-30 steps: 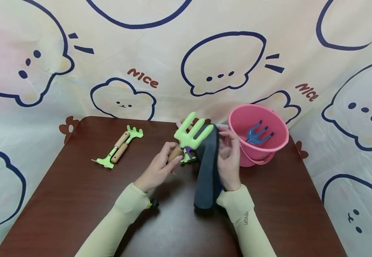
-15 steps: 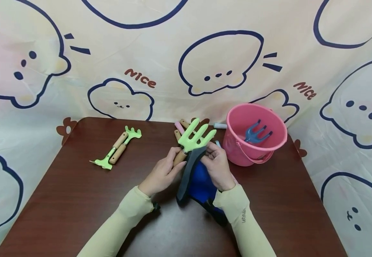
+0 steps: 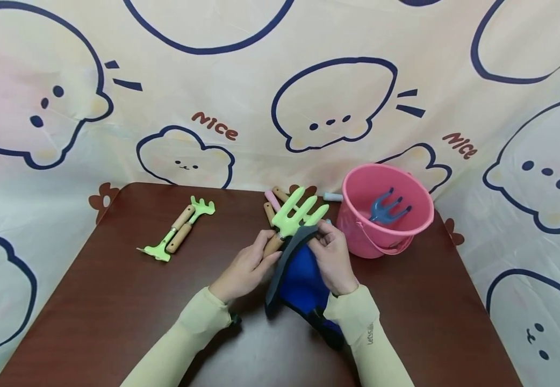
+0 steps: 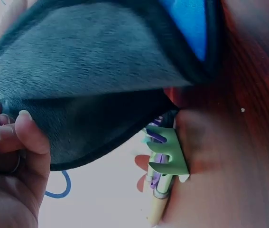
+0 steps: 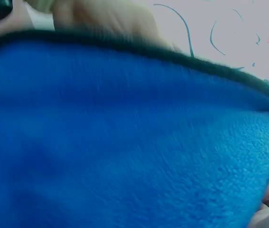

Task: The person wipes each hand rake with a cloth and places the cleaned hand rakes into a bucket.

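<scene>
Holding two things above the surface, short of the middle of its far edge, we have a light-green, three-pronged fork with a wooden handle and a plush cloth, blue one side, grey the other, dark-trimmed. Our left hand grips the handle between thumb and fingers; our right hand pinches the cloth's edge beside the prongs.

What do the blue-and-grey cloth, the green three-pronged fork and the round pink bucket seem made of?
Blue-and-grey cloth: probably microfibre plush; fuzzy pile shows. Green three-pronged fork: smooth, even colour; painted metal or plastic, unclear; tan handle looks wooden. Round pink bucket: smooth, slightly shiny, probably plastic.
</scene>
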Action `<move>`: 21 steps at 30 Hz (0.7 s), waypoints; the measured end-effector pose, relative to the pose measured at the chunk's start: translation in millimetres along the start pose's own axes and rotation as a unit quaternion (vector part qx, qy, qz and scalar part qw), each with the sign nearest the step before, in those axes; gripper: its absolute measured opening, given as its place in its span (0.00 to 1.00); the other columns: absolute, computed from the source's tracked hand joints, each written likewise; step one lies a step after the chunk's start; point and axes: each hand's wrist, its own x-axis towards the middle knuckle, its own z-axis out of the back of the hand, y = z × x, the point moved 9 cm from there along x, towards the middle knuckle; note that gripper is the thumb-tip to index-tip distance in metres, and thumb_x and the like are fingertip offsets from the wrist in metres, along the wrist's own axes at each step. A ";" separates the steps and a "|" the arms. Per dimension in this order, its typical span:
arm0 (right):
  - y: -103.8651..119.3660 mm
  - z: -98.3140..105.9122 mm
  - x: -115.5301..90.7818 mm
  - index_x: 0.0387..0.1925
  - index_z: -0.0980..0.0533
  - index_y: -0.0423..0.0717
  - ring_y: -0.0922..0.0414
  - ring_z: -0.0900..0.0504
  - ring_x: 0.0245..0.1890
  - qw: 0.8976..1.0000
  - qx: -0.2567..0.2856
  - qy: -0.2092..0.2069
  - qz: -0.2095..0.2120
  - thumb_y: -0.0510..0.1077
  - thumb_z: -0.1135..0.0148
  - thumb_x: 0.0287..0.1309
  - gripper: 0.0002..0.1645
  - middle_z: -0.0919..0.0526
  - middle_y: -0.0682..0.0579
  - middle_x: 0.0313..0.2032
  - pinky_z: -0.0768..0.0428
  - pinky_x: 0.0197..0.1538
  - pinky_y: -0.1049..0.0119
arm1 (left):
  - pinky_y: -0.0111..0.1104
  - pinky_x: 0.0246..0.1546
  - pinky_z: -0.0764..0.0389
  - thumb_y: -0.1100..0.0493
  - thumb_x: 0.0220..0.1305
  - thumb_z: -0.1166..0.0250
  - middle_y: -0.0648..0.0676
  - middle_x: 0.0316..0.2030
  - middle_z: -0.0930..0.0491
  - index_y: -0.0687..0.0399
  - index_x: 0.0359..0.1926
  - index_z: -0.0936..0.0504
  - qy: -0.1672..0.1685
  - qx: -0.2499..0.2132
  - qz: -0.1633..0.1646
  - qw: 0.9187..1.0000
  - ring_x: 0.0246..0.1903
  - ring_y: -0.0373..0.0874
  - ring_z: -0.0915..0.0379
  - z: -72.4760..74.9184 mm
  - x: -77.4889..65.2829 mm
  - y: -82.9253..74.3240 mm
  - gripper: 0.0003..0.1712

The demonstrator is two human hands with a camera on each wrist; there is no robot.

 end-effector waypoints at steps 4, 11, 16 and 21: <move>0.5 5.2 -1.1 0.52 0.23 0.24 0.59 0.15 0.46 1.000 -0.005 -0.006 -0.003 0.28 0.42 0.69 0.13 0.14 0.54 0.43 0.18 0.52 0.70 | 0.31 0.32 0.25 0.56 0.78 0.41 0.51 0.34 0.27 0.53 0.64 0.35 0.003 0.004 -0.009 1.000 0.30 0.40 0.29 -1.9 -1.1 -0.9 0.20; 6.6 13.8 3.5 0.48 0.21 0.28 0.60 0.16 0.41 0.999 0.005 -0.034 0.003 0.29 0.42 0.69 0.09 0.13 0.52 0.39 0.18 0.47 0.72 | 0.31 0.32 0.27 0.56 0.78 0.41 0.49 0.33 0.29 0.51 0.63 0.35 0.015 0.023 -0.016 0.999 0.30 0.40 0.30 -0.6 2.3 0.7 0.19; 6.3 18.0 2.9 0.46 0.21 0.32 0.59 0.17 0.40 0.999 0.012 -0.047 -0.005 0.29 0.43 0.70 0.07 0.15 0.52 0.38 0.17 0.48 0.72 | 0.31 0.30 0.27 0.55 0.79 0.42 0.49 0.32 0.30 0.50 0.63 0.35 0.034 0.014 -0.005 0.999 0.29 0.39 0.30 -2.4 1.3 3.9 0.18; 12.5 28.1 -0.1 0.48 0.21 0.34 0.58 0.16 0.46 0.996 0.038 -0.077 0.005 0.29 0.44 0.71 0.09 0.14 0.53 0.42 0.18 0.56 0.69 | 0.31 0.29 0.28 0.54 0.79 0.42 0.49 0.31 0.30 0.50 0.62 0.34 0.040 0.019 -0.008 0.999 0.27 0.38 0.31 -5.2 -1.0 5.3 0.18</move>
